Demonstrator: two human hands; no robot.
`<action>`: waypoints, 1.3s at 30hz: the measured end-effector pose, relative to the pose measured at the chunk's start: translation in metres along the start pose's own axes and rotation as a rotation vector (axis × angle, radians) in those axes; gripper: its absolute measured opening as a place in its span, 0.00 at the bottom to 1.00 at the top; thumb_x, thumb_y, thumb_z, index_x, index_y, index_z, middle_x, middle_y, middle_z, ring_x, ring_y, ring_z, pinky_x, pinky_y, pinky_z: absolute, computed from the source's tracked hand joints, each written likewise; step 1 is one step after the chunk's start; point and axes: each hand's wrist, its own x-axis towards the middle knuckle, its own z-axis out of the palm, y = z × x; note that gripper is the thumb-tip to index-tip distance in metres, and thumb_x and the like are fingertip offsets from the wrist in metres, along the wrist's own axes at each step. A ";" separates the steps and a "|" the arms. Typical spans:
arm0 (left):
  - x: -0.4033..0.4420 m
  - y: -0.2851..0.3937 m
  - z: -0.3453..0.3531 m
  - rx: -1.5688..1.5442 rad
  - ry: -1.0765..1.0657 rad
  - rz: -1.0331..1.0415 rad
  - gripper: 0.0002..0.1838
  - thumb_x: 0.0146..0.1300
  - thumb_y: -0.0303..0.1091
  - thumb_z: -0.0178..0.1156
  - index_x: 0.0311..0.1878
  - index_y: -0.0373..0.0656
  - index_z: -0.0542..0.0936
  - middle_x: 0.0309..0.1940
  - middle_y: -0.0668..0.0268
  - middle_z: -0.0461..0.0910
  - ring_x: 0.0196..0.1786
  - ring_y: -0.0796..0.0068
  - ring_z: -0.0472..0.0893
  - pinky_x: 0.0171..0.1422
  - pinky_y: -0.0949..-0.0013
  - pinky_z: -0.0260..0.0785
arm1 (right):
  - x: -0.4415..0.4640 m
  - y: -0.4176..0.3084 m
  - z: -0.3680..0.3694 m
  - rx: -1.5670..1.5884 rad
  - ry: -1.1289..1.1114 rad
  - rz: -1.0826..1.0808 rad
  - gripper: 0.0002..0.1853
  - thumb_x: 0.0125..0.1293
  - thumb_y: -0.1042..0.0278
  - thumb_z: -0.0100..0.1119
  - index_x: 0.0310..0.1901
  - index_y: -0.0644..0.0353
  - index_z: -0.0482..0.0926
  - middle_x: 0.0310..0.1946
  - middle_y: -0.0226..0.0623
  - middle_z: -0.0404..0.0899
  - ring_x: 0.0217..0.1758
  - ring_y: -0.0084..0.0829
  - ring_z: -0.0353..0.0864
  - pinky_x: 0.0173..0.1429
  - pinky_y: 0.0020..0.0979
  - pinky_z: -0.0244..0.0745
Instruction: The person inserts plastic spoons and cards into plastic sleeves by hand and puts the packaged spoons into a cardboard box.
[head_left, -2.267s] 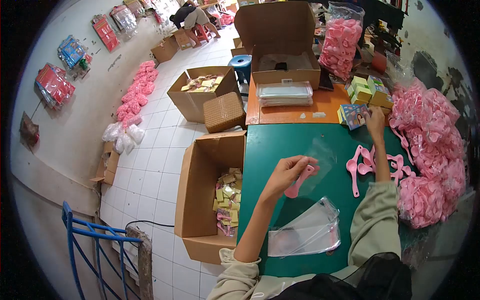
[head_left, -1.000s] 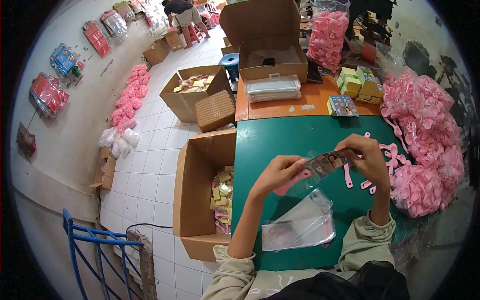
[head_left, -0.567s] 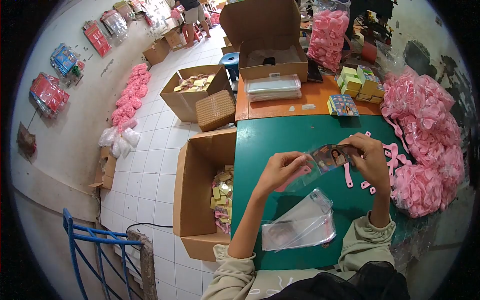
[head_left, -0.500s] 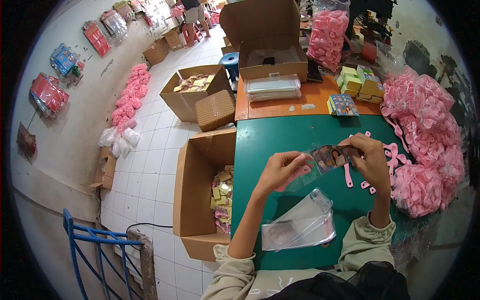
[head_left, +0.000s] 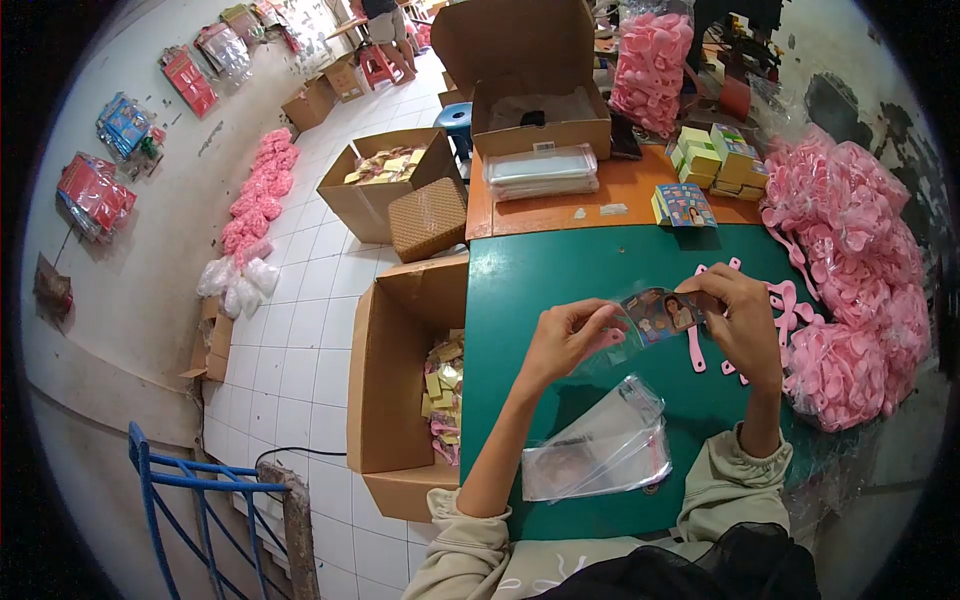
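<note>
Here, left fingers [head_left: 606, 318] grip clear bag; right fingers [head_left: 693, 292] hold card [head_left: 662, 314].

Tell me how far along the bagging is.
Done, it seems: packets in the open carton. In hand: the left hand pinches a clear bag with a pink spoon; the right hand holds a printed card at it. Remaining: loose spoons, flat bags and stacked cards.

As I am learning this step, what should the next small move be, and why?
Probably slide the printed card into the clear bag: the right hand pinches one end, the other end overlaps the bag, which the left hand holds with a pink spoon.
</note>
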 end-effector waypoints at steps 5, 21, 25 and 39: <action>0.001 -0.008 -0.003 -0.042 -0.014 0.034 0.14 0.68 0.33 0.52 0.48 0.31 0.78 0.36 0.60 0.82 0.37 0.78 0.81 0.41 0.77 0.75 | 0.000 -0.002 -0.002 -0.003 -0.039 -0.014 0.10 0.52 0.84 0.56 0.36 0.64 0.80 0.30 0.41 0.78 0.30 0.37 0.79 0.35 0.30 0.72; -0.009 0.013 0.002 0.488 -0.044 0.033 0.24 0.62 0.36 0.61 0.61 0.47 0.68 0.33 0.61 0.84 0.32 0.82 0.80 0.34 0.75 0.72 | 0.004 0.028 0.043 0.133 -0.394 -0.259 0.05 0.55 0.75 0.59 0.35 0.64 0.78 0.25 0.39 0.78 0.29 0.39 0.78 0.36 0.32 0.72; -0.012 0.015 -0.030 0.228 -0.140 -0.004 0.24 0.60 0.35 0.63 0.58 0.44 0.69 0.33 0.64 0.83 0.33 0.81 0.79 0.37 0.75 0.71 | 0.013 0.040 0.033 0.430 -0.311 0.138 0.08 0.50 0.74 0.65 0.30 0.64 0.75 0.20 0.30 0.74 0.27 0.21 0.74 0.32 0.25 0.69; -0.015 -0.014 -0.034 0.138 0.015 0.079 0.32 0.62 0.33 0.61 0.67 0.44 0.58 0.43 0.59 0.78 0.45 0.74 0.78 0.47 0.70 0.75 | 0.011 0.039 0.034 0.460 -0.164 0.073 0.05 0.52 0.76 0.62 0.31 0.67 0.78 0.26 0.32 0.78 0.31 0.19 0.75 0.34 0.22 0.69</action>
